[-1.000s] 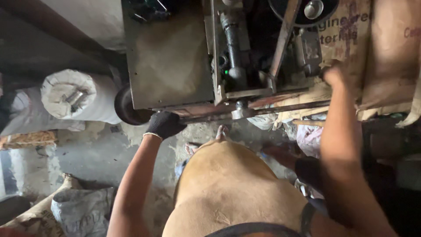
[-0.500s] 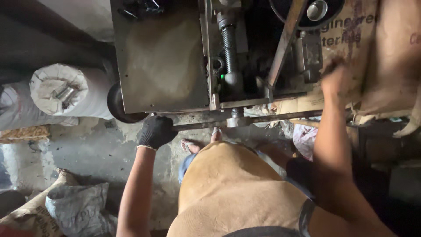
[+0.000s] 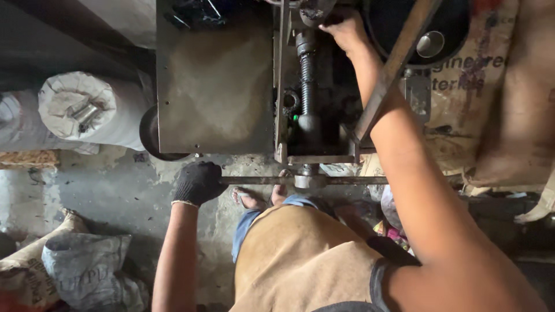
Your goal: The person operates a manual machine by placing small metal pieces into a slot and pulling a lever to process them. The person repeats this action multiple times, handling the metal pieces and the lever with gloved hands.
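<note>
Workshop floor of stained, cracked concrete (image 3: pixel 87 190), dim light, seen from straight above. A grey metal machine (image 3: pixel 214 98) with a flat plate top stands ahead of the person; to its right sits a dark vertical screw shaft (image 3: pixel 306 75) inside a steel frame. A thin horizontal steel bar (image 3: pixel 341 180) runs across the front of the machine, passing through a hub below the screw. Left hand (image 3: pixel 198 182), in a black knit glove, is closed in a fist around the left end of that bar, fingers wrapped fully over it. Right hand (image 3: pixel 346 28), bare, reaches up over the frame to the top of the screw shaft; fingers are curled down onto a dark metal part there, touching it, but whether they clamp it or only rest on it cannot be told. The right forearm crosses in front of a slanted rusty flat bar (image 3: pixel 399 58). A black round wheel (image 3: pixel 433 29) lies behind that bar. Left of the machine, a white sack roll (image 3: pixel 87 112) lies on its side; grey and tan sacks (image 3: pixel 81 266) sit at lower left. Brown cardboard (image 3: pixel 497 104) covers the right side. The person wears a tan apron (image 3: pixel 300 260); a bare foot in a sandal (image 3: pixel 248 199) shows just under the bar.
</note>
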